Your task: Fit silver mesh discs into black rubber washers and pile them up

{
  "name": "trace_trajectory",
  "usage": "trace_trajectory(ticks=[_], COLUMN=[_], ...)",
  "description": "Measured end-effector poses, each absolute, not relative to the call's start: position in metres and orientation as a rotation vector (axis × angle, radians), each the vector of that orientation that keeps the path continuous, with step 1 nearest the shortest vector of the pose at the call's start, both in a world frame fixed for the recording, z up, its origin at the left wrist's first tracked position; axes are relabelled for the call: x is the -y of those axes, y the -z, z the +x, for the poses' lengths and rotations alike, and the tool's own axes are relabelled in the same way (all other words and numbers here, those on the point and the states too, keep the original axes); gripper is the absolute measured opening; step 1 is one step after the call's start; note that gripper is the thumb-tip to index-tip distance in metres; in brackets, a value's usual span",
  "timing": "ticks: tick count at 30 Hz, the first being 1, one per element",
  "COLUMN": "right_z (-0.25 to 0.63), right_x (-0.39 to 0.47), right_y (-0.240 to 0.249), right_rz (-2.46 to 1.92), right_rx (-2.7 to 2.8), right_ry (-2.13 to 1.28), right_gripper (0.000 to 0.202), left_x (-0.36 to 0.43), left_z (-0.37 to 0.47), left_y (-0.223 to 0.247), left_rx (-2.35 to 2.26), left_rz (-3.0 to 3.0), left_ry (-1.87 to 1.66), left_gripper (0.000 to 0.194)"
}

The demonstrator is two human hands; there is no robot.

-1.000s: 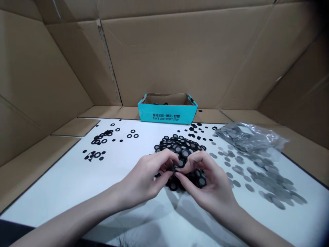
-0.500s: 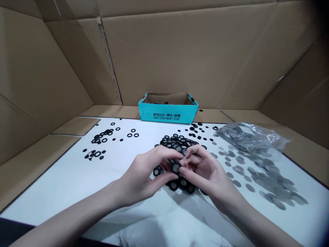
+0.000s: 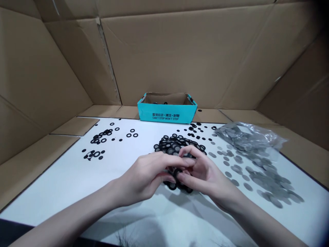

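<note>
Both hands meet over the near side of a heap of black rings with grey discs (image 3: 175, 145) in their middles. My right hand (image 3: 209, 173) pinches one black ring with a grey disc (image 3: 178, 172), its thumb against the edge; the ring looks tilted. Curled in from the left, my left hand (image 3: 146, 176) has its index finger stretched across to the right fingertips. The left thumb lies just left of the ring. Its other fingertips are hidden, so what they grip cannot be made out.
A turquoise box (image 3: 167, 113) holding some black pieces stands at the back. To the right are loose grey discs (image 3: 269, 181) and a clear plastic bag (image 3: 246, 135) of them. Black rings (image 3: 104, 135) and small black discs lie left. Cardboard walls (image 3: 180, 51) surround the white table (image 3: 61, 181).
The held ring has turned from facing me to a tilt. My left index finger has moved right, over the right fingertips, and the left thumb has drawn back slightly from the ring.
</note>
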State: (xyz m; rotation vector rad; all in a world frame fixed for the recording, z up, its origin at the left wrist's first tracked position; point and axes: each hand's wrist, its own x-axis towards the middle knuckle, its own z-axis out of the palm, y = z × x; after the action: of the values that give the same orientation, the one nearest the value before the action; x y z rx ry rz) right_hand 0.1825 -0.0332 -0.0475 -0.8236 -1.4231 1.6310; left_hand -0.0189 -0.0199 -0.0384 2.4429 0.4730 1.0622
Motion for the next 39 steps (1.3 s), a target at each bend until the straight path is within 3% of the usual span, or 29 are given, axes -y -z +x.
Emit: trace_trajectory(ticks=[18,34,39], right_z=[0.184,0.177,0.178], right_x=[0.034,0.037,0.037], right_y=[0.051,0.057,0.050], right_rz=[-0.727,-0.749,-0.756], right_rx=[1.357,1.315,1.368], right_ry=[-1.760,-1.656,-1.675], right_gripper=[0.046,0.044,0.044], left_x=[0.018,0.017,0.016], left_z=[-0.016,-0.016,-0.018], left_y=[0.036,0.041,0.040], left_rx=[-0.340,-0.355,-0.313], left_rz=[2.491,2.563,2.534], left_ry=[-1.128,-1.179,-1.072], left_gripper=[0.032,0.033,0.047])
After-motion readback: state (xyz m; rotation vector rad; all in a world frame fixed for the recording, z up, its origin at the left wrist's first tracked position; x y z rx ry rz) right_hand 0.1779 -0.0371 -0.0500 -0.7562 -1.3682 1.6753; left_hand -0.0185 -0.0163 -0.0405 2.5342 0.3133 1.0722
